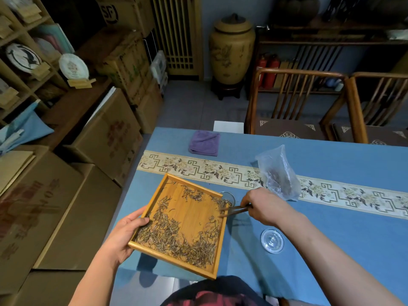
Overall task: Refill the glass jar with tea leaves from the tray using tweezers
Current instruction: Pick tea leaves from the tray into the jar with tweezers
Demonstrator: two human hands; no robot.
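Observation:
A square wooden tray (194, 217) is lifted off the blue table, and my left hand (125, 235) grips its left rim. Dry tea leaves (174, 237) lie along its near and right sides. My right hand (263, 206) pinches dark tweezers (234, 210), whose tips reach over the tray's far right corner among the leaves there. The glass jar (228, 196) stands behind that corner, mostly hidden by the tray; only part of its rim shows. A round glass lid (272, 240) lies flat on the cloth to the right, under my right forearm.
A crumpled clear plastic bag (279, 173) with some leaves stands beyond my right hand. A folded purple cloth (204, 143) lies at the table's far edge. Wooden chairs (293, 102) stand behind the table; cardboard boxes (92, 140) are stacked on the left.

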